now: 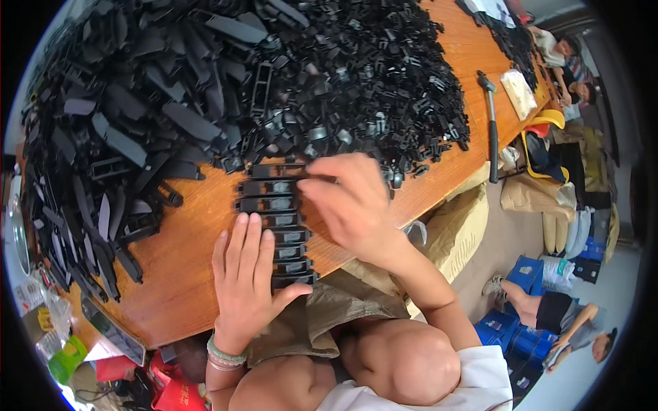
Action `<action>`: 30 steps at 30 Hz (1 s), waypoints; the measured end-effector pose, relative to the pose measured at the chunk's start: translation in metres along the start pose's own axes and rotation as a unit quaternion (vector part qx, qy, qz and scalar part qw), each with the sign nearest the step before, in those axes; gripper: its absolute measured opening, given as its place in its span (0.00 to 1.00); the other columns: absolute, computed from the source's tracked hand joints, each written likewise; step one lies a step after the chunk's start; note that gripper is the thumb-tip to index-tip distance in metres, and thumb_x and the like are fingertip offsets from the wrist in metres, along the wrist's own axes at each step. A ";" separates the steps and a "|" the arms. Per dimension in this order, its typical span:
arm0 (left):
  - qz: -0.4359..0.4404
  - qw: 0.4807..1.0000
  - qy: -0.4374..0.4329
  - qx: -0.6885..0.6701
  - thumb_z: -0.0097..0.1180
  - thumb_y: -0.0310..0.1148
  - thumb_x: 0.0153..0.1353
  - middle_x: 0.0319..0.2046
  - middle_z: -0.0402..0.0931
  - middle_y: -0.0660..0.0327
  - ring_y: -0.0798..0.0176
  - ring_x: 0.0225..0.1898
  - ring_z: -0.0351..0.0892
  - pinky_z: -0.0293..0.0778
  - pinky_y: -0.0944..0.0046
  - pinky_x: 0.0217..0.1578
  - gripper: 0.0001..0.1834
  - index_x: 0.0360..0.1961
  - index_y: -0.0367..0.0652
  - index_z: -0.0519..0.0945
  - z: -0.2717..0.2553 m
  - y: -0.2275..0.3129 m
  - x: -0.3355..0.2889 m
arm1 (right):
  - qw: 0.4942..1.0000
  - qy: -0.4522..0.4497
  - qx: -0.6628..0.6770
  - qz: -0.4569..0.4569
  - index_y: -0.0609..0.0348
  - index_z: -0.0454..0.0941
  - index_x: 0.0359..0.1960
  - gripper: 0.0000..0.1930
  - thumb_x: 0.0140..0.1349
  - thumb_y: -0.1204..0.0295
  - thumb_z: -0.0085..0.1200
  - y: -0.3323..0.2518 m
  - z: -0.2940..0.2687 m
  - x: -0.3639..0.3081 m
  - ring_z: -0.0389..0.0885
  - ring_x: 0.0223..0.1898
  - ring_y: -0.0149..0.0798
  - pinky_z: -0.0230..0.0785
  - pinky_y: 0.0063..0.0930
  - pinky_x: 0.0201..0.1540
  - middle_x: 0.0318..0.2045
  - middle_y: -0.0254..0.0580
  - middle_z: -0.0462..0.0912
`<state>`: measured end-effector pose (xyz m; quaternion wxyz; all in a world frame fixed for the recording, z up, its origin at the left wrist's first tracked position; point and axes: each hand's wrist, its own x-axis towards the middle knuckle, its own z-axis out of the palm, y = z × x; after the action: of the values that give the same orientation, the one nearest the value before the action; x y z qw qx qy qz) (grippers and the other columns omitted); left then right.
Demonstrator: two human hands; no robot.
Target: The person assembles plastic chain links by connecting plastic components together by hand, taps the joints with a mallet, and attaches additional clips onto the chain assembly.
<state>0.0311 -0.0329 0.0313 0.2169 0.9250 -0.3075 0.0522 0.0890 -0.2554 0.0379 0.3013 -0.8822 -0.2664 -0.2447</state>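
A row of black plastic parts [279, 203], laid side by side like a ladder, runs from the loose heap to the table's near edge. My left hand [245, 264] lies flat against the row's left side, fingers stretched out, thumb across the nearest part. At the far end, my right hand [356, 202] is bent over the right tip of the farthest part [271, 171]. Its fingertips are blurred, and whether they grip anything is unclear. Small black plastic pieces [363, 89] lie heaped just beyond, with long black plastic handle-like pieces [192, 123] piled to the left.
A hammer [491, 127] with a dark handle lies at the table's right, near a white packet [519, 94]. Brown sacks [466, 236] stand below the right edge. People sit farther right, one by blue crates [524, 274]. A red bag [179, 387] is at lower left.
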 end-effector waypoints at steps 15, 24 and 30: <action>-0.012 1.000 0.000 0.012 0.51 0.66 0.59 0.66 0.63 0.42 0.39 0.69 0.61 0.56 0.37 0.65 0.46 0.63 0.34 0.67 0.003 0.001 -0.002 | 0.927 0.031 -0.143 0.345 0.60 0.79 0.43 0.14 0.54 0.84 0.62 0.028 -0.077 -0.070 0.73 0.31 0.40 0.68 0.32 0.34 0.30 0.41 0.74; -0.016 1.000 0.000 0.013 0.53 0.65 0.57 0.66 0.64 0.41 0.39 0.68 0.62 0.57 0.39 0.65 0.47 0.62 0.32 0.68 0.000 0.000 -0.004 | 0.913 0.167 -0.115 0.354 0.65 0.79 0.37 0.07 0.56 0.85 0.60 0.023 -0.072 -0.075 0.77 0.28 0.31 0.70 0.23 0.32 0.33 0.41 0.81; 0.002 1.000 0.021 0.004 0.57 0.63 0.55 0.63 0.68 0.41 0.41 0.67 0.65 0.58 0.39 0.65 0.45 0.56 0.28 0.73 0.000 -0.001 -0.001 | 0.952 0.048 0.149 0.262 0.66 0.83 0.34 0.05 0.56 0.84 0.62 -0.007 -0.035 0.006 0.79 0.37 0.31 0.71 0.23 0.40 0.35 0.40 0.82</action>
<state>0.0308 -0.0319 0.0303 0.2192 0.9241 -0.3043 0.0733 0.0797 -0.2724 0.0687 0.4954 -0.8532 -0.0441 -0.1568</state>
